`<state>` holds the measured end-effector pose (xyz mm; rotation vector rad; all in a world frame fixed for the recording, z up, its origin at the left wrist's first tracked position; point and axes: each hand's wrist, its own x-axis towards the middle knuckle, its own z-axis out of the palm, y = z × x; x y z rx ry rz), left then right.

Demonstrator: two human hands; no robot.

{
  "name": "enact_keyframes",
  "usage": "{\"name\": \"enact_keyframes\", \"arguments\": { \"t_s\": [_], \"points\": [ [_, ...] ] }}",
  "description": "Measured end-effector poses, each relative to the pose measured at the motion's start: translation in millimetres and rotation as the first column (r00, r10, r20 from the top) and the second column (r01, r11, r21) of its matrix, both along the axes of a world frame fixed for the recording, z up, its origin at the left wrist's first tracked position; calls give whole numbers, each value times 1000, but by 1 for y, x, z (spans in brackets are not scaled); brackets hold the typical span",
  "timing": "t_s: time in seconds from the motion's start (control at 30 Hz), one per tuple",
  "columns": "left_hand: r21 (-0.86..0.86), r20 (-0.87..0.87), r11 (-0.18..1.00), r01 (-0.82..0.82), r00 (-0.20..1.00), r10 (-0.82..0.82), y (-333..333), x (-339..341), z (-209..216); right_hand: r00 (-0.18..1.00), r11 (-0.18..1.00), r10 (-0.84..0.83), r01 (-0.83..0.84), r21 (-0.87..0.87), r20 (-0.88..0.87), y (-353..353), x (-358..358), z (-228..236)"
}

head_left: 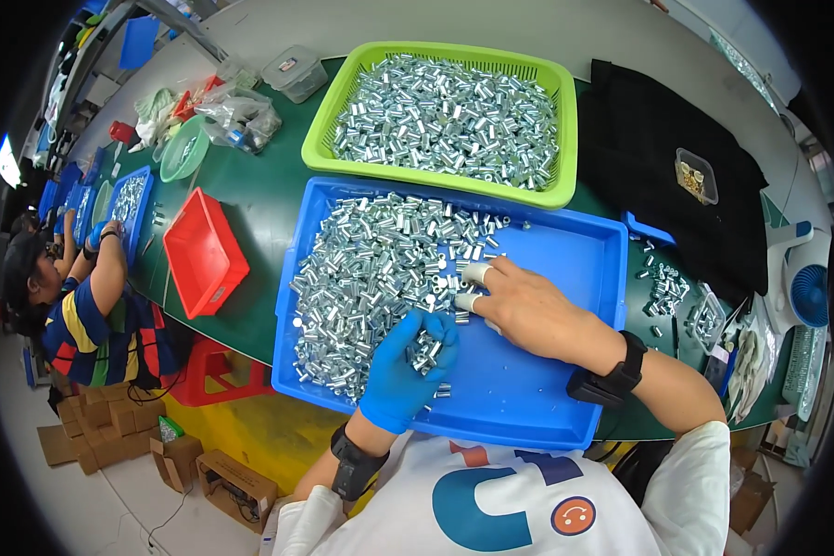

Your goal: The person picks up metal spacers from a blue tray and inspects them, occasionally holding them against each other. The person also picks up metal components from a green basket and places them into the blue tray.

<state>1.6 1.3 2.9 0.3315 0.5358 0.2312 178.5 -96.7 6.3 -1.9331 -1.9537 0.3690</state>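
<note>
Through the head view, our gloved left hand (394,372) cups a small cluster of metal pieces (424,352), fingers curled round them. Our right hand (536,312), two fingertips in white covers (475,272), reaches to the pile's edge; we cannot tell whether it pinches one. The pile spreads over the left of the blue tray (542,385). We judge only a handful gathered; most there, and in the green basket (570,130) beyond, seems left.

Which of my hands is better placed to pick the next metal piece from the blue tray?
Probably your right hand: its white-capped fingertips are at the edge of the pile, while your gloved left hand cups several metal pieces.
</note>
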Motion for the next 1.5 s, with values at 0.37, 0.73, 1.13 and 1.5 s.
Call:
{"name": "enact_keyframes", "arguments": {
  "t_s": [0.37, 0.73, 1.13, 1.5],
  "points": [
    [396, -242, 892, 218, 962, -127, 4, -5, 7, 991, 998, 1, -8, -56, -131, -31, 1, 6],
    [716, -387, -599, 358, 918, 86, 22, 10, -9, 999, 994, 4, 1, -113, 42, -43, 10, 10],
    [500, -499, -748, 436, 851, 163, 9, 7, -26, 887, 938, 347, -319, -138, 304, -14, 10, 22],
    [642, -429, 633, 433, 887, -172, -11, -14, 15, 710, 982, -185, 158, -103, -680, -37, -23, 22]
  ]
}}
